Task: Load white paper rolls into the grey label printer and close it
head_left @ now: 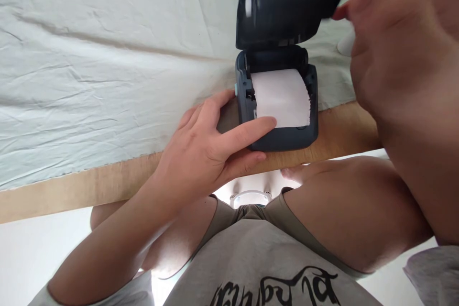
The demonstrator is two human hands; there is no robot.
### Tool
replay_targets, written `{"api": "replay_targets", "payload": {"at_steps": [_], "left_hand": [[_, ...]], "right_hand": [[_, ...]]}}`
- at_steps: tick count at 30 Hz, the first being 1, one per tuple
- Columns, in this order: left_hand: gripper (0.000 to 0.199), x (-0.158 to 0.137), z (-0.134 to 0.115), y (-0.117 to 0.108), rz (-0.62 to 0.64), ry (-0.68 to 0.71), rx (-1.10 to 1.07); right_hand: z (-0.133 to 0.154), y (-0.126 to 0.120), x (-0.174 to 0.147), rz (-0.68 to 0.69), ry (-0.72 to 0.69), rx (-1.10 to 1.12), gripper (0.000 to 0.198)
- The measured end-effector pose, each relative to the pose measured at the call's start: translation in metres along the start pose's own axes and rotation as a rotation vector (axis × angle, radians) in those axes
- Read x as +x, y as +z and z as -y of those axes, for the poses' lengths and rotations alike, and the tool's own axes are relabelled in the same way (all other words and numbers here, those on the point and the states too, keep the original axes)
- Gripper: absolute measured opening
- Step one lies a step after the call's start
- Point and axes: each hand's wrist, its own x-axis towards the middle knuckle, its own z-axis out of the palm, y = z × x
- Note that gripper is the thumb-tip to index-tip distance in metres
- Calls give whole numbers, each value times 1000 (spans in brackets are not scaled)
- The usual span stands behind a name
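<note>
Closest to the lens is your right hand [398,43], kinda blurry, pinching the corner of the flipped-up dark lid [287,7]. Left to right otherwise: you've got pale cloth [107,71] over the bench [71,189], then your left hand [201,141] gripping the printer [287,138], one fingertip on the white paper [283,98] inside. Printer's sitting near the bench's front edge.

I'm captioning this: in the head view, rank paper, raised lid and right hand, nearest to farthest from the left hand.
1. White paper: in the device, at a fingertip of the left hand.
2. Raised lid: at the device's far side.
3. Right hand: at right, gripping the lid.
</note>
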Motion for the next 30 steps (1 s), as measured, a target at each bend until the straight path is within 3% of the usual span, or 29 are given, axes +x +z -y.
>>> {"api": "replay_targets", "payload": {"at_steps": [2, 8, 13, 19, 24, 30], "left_hand": [[43, 0, -1, 0, 1, -6, -5], [45, 0, -2, 0, -9, -14, -7], [76, 0, 1, 4, -27, -11, 18], [78, 0, 1, 4, -20, -28, 48], [75, 0, 0, 4, -33, -30, 42], [99, 1, 1, 5, 20, -90, -15]], "right_hand": [[2, 0, -1, -103, -16, -30, 65], [5, 0, 0, 293, -38, -107, 51], [-3, 0, 4, 362, 21, -84, 51], [-11, -4, 6, 488, 26, -15, 64], [-11, 2, -1, 422, 20, -38, 61], [-9, 4, -16, 281, -16, -178, 58]]}}
